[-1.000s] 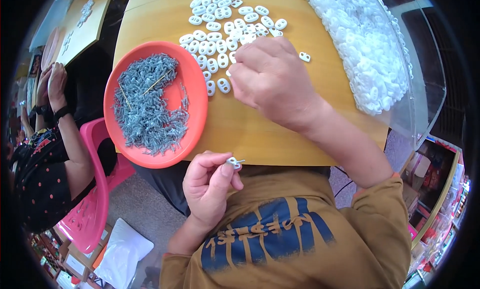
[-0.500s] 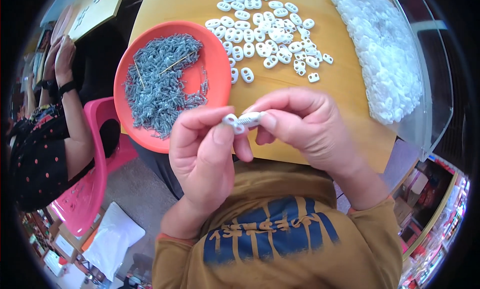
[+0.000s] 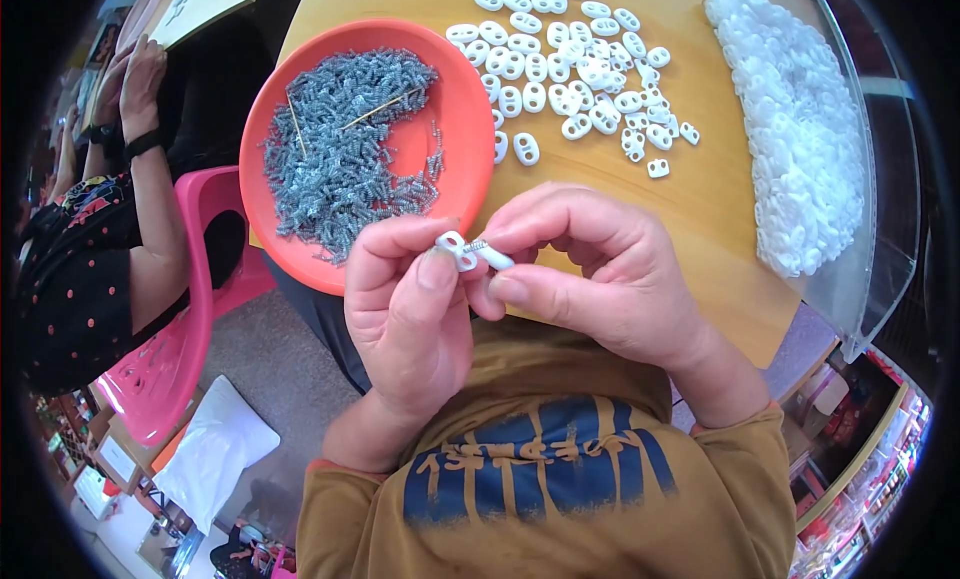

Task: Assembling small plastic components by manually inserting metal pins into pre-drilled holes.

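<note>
Yellow wooden bench (image 3: pixel 720 194) is seen from above, its near edge just ahead of the person's chest. A small white plastic piece (image 3: pixel 452 247) with a short metal spring (image 3: pixel 478 247) at it is held up between both hands, above the bench edge and close to the body, presumably so the small parts can be seen and aligned. The left hand (image 3: pixel 410 314) is closed, thumb and forefinger pinching the white piece. The right hand (image 3: pixel 590 274) is curled shut, its fingertips pressed on the spring end of the same piece. An orange dish (image 3: pixel 465 114) with a heap of grey springs (image 3: pixel 340 149) lies just beyond the left hand, within easy reach. Loose white pieces (image 3: pixel 570 69) are spread further back; a white heap (image 3: pixel 800 129) lies at the right. Another person's arm (image 3: pixel 150 189) shows at the far left.
</note>
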Motion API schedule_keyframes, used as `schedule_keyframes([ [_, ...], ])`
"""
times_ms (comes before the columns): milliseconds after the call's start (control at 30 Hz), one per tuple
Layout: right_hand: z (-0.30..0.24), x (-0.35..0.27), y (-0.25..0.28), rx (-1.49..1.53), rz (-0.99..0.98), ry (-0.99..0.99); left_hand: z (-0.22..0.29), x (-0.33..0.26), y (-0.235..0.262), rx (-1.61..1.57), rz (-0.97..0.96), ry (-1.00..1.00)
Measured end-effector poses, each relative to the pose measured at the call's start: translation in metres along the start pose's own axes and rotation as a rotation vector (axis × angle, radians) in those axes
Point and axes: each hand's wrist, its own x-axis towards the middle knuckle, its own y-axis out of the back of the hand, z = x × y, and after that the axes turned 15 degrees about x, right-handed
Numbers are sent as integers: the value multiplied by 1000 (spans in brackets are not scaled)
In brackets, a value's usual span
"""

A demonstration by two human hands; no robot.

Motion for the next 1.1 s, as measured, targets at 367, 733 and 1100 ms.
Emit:
schedule_keyframes([
  [367, -9, 3, 11, 284, 134, -197, -4, 2, -2, 73, -5, 72],
  [733, -6, 1, 10, 345, 63, -218, 0, 2, 0, 86, -15, 78],
  [1100, -2, 0, 6, 267, 135, -198, 2, -1, 5, 258, -53, 36],
])
